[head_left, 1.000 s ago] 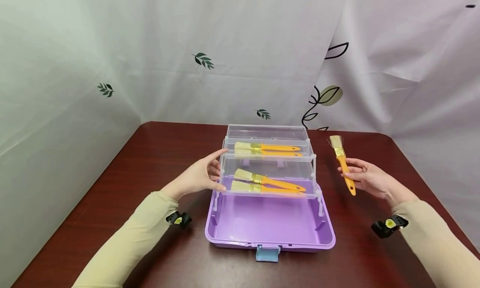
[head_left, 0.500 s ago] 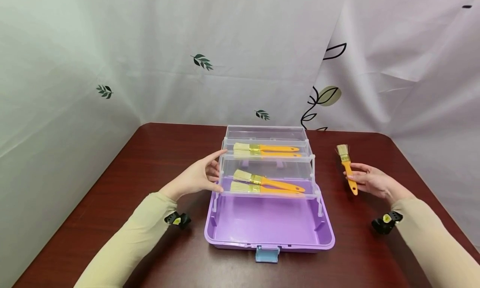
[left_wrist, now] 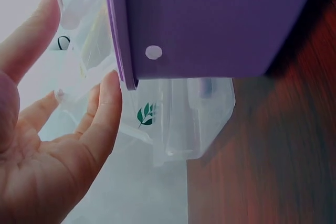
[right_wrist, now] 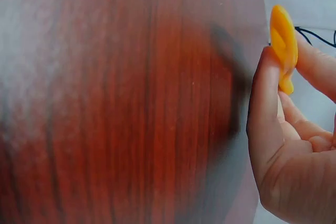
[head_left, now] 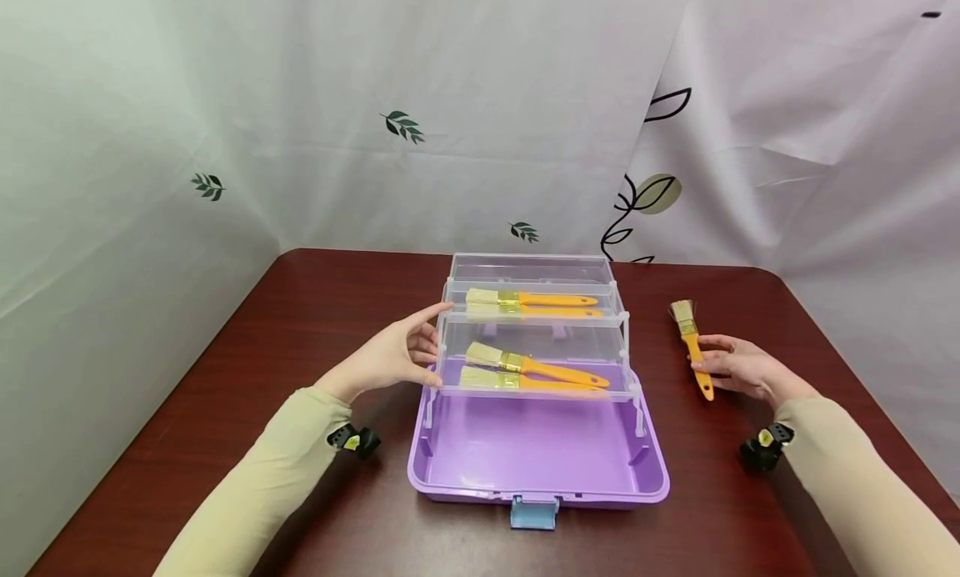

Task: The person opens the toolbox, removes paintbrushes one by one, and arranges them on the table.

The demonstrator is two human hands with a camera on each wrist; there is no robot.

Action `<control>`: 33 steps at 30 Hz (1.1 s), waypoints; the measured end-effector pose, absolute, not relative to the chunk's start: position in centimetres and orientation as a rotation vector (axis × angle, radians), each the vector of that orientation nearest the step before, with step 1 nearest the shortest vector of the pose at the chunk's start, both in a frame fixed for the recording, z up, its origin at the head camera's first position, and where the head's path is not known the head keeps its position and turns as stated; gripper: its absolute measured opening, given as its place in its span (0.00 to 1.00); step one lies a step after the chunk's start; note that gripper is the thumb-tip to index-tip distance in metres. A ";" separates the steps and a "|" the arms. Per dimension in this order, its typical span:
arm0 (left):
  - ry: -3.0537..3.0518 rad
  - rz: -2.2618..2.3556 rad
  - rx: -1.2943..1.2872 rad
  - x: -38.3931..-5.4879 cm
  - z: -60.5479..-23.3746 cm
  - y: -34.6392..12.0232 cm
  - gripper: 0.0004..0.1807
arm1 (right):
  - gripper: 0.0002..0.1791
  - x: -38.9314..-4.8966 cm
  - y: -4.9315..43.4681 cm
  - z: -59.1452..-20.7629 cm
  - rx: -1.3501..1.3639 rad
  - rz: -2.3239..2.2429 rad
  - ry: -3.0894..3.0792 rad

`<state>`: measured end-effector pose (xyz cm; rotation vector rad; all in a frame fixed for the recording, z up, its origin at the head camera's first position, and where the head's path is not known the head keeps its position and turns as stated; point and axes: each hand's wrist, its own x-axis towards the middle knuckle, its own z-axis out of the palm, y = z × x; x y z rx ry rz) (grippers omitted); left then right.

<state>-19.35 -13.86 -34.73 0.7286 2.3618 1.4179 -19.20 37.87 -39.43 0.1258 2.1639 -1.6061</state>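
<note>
To the right of the box, my right hand point(head_left: 738, 367) pinches a flat paintbrush point(head_left: 688, 335) by its orange handle, pale bristles pointing away. The right wrist view shows the handle's end point(right_wrist: 284, 43) between thumb and fingers. My left hand point(head_left: 386, 356) spreads thumb and fingers along the left end of the clear trays; its fingertips sit right at their edge. Those stepped clear trays point(head_left: 540, 339) belong to an open purple box point(head_left: 532, 444). Two paintbrushes point(head_left: 536, 367) lie in the front tray, and more brushes point(head_left: 532, 299) show in the tray behind.
A dark red wooden table point(head_left: 330, 293) bears the box. At the box's front hangs a light blue latch point(head_left: 534, 513). Behind the table hangs a pale curtain point(head_left: 315, 102) with leaf prints.
My right hand has come down and slightly nearer with the paintbrush, which has dropped lower in the view. The left hand stays at the trays' left end.
</note>
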 end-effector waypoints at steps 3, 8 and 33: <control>2.350 1.422 0.742 -19.4 -34.7 -13.9 0.58 | 0.43 -19.1 37.7 -39.4 0.141 -1.513 2.250; 2.343 1.424 0.747 -19.5 -34.8 -14.0 0.58 | 0.43 -19.1 37.1 -39.2 0.165 -1.400 2.345; 2.359 1.400 0.741 -19.4 -34.6 -13.9 0.58 | 0.40 -18.8 35.5 -39.1 0.183 -1.262 2.536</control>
